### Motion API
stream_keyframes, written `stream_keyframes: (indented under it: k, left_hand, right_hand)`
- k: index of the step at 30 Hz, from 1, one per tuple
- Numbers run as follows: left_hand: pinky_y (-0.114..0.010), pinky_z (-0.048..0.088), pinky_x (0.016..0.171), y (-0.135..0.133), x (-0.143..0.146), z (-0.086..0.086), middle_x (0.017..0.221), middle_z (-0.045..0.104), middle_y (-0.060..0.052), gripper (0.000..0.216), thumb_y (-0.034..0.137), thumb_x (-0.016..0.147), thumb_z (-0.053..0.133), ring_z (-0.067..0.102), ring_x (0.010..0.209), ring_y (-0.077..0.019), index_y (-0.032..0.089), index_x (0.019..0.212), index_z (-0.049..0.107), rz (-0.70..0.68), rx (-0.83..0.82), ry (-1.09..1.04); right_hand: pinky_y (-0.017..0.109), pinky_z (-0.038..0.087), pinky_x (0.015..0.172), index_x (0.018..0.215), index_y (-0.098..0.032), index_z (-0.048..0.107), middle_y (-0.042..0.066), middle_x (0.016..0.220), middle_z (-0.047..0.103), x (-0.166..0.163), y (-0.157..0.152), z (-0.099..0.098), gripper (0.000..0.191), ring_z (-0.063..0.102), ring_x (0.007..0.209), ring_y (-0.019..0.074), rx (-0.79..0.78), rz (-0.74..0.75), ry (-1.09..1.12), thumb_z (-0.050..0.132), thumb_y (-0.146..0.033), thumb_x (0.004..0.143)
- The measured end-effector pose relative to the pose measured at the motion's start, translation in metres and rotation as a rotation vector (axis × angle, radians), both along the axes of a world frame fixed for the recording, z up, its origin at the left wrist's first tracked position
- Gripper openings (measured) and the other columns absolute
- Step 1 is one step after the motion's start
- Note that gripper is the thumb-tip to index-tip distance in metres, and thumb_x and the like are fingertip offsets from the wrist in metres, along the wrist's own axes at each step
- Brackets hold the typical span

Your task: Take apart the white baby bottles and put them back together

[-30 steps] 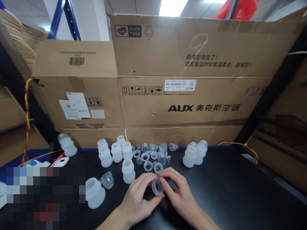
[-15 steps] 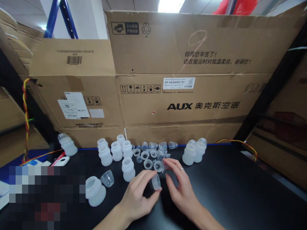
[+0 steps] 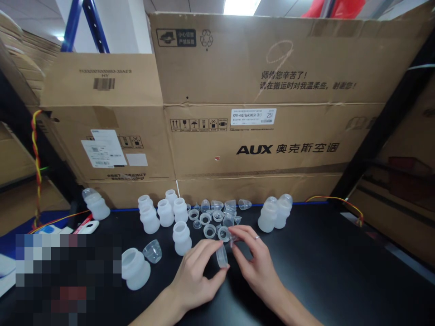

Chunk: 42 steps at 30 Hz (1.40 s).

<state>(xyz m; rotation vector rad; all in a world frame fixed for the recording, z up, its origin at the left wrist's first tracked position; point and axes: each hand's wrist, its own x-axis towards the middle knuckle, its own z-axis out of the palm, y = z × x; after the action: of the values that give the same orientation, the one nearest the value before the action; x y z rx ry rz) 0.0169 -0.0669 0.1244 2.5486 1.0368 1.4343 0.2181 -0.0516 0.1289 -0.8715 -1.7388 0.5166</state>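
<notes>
My left hand (image 3: 195,274) holds a translucent screw ring (image 3: 222,257) on edge between thumb and fingers, just above the black table. Close by on the right, my right hand (image 3: 254,260) pinches a small clear bottle nipple (image 3: 233,238) between thumb and fingertips; the fingers cover part of it. The ring and the nipple are apart. Beyond both hands lie several loose screw rings (image 3: 210,231), more clear nipples (image 3: 197,224) and clear dome caps (image 3: 244,204). A frosted baby bottle (image 3: 182,240) stands uncapped to the left of these parts.
Several uncapped bottles (image 3: 149,219) stand at the back left, with another bottle (image 3: 137,271) and a clear cap (image 3: 152,251) nearer me. Capped bottles (image 3: 268,217) stand at the back right, one more capped bottle (image 3: 97,206) far left. A cardboard wall (image 3: 288,172) closes the back.
My right hand has closed its thumb and fingers on a nipple and drawn it slightly away from the loose parts. My left hand still holds the ring in nearly the same place.
</notes>
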Motion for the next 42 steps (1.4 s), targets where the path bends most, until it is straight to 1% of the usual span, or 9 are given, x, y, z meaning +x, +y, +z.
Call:
stream_keyframes:
  k: [5, 9, 13, 18, 23, 30, 36, 39, 42]
  left_hand:
    - [-0.033, 0.065, 0.090, 0.000, -0.001, -0.001, 0.114, 0.073, -0.011, 0.049, 0.014, 0.086, 0.071, 0.073, 0.105, -0.0226, 0.019, 0.132, 0.057, -0.012, -0.006, 0.003]
    - [-0.033, 0.065, 0.088, 0.000, 0.000, 0.004, 0.113, 0.074, -0.011, 0.048, 0.013, 0.085, 0.071, 0.073, 0.104, -0.0228, 0.020, 0.131, 0.058, -0.011, 0.009, -0.003]
    - [-0.035, 0.065, 0.086, -0.001, 0.001, 0.006, 0.112, 0.074, -0.011, 0.047, 0.013, 0.085, 0.070, 0.073, 0.102, -0.0238, 0.020, 0.130, 0.058, -0.014, 0.007, -0.009]
    - [-0.035, 0.066, 0.088, -0.001, 0.000, 0.003, 0.116, 0.072, -0.012, 0.050, 0.013, 0.086, 0.070, 0.072, 0.105, -0.0236, 0.020, 0.134, 0.056, -0.015, -0.019, -0.017]
    - [-0.031, 0.066, 0.080, -0.002, 0.000, 0.004, 0.113, 0.071, -0.012, 0.048, 0.017, 0.090, 0.070, 0.072, 0.098, -0.0213, 0.021, 0.135, 0.055, -0.011, -0.084, -0.065]
    - [-0.032, 0.065, 0.081, -0.002, -0.003, -0.002, 0.114, 0.069, -0.011, 0.051, 0.020, 0.090, 0.072, 0.072, 0.099, -0.0211, 0.020, 0.137, 0.054, 0.010, -0.104, -0.049]
    - [-0.032, 0.065, 0.085, -0.001, -0.002, -0.004, 0.117, 0.069, -0.012, 0.049, 0.018, 0.090, 0.071, 0.071, 0.105, -0.0224, 0.020, 0.136, 0.054, -0.006, -0.089, -0.037]
    - [-0.033, 0.064, 0.088, 0.000, -0.002, -0.005, 0.117, 0.069, -0.012, 0.049, 0.016, 0.090, 0.071, 0.071, 0.104, -0.0215, 0.020, 0.135, 0.054, -0.031, -0.089, -0.045]
    - [-0.033, 0.064, 0.089, 0.000, -0.002, -0.004, 0.118, 0.069, -0.011, 0.051, 0.017, 0.090, 0.071, 0.071, 0.104, -0.0210, 0.021, 0.138, 0.053, -0.028, -0.103, -0.044]
  right_hand:
    - [0.031, 0.058, 0.090, 0.122, -0.024, 0.067, 0.009, 0.114, 0.064, 0.000, 0.001, 0.000, 0.024, 0.067, 0.101, 0.0189, -0.001, 0.018, 0.009, 0.055, -0.022, 0.102]
    - [0.032, 0.058, 0.091, 0.126, -0.024, 0.066, 0.010, 0.117, 0.066, 0.000, -0.002, 0.001, 0.026, 0.068, 0.102, 0.0199, -0.030, 0.039, -0.010, 0.056, -0.027, 0.103]
    - [0.034, 0.059, 0.093, 0.132, -0.023, 0.060, 0.010, 0.119, 0.070, 0.000, -0.005, 0.002, 0.031, 0.070, 0.100, 0.0213, -0.154, 0.056, -0.022, 0.054, -0.036, 0.105]
    - [0.036, 0.057, 0.101, 0.128, -0.023, 0.052, 0.010, 0.120, 0.069, -0.001, -0.008, 0.002, 0.027, 0.069, 0.108, 0.0206, -0.297, 0.193, 0.109, 0.051, -0.040, 0.107]
    - [0.029, 0.058, 0.086, 0.112, -0.022, 0.064, 0.005, 0.103, 0.068, 0.000, -0.006, 0.006, 0.018, 0.067, 0.094, 0.0181, -0.246, 0.163, 0.087, 0.064, -0.034, 0.099]
    - [0.027, 0.055, 0.075, 0.122, -0.024, 0.070, 0.003, 0.091, 0.062, 0.004, -0.001, 0.009, 0.027, 0.062, 0.079, 0.0151, -0.176, 0.106, 0.007, 0.062, -0.025, 0.096]
    - [0.026, 0.054, 0.079, 0.132, -0.028, 0.065, 0.002, 0.096, 0.068, 0.009, -0.007, 0.015, 0.042, 0.062, 0.082, 0.0143, -0.132, 0.196, -0.095, 0.063, -0.017, 0.092]
    - [0.027, 0.055, 0.084, 0.135, -0.027, 0.064, 0.003, 0.107, 0.071, 0.012, -0.009, 0.017, 0.043, 0.065, 0.088, 0.0151, -0.182, 0.253, -0.093, 0.062, -0.017, 0.093]
    - [0.029, 0.055, 0.088, 0.136, -0.025, 0.064, 0.004, 0.107, 0.075, 0.012, -0.008, 0.016, 0.040, 0.070, 0.093, 0.0171, -0.282, 0.279, -0.028, 0.063, -0.023, 0.096]
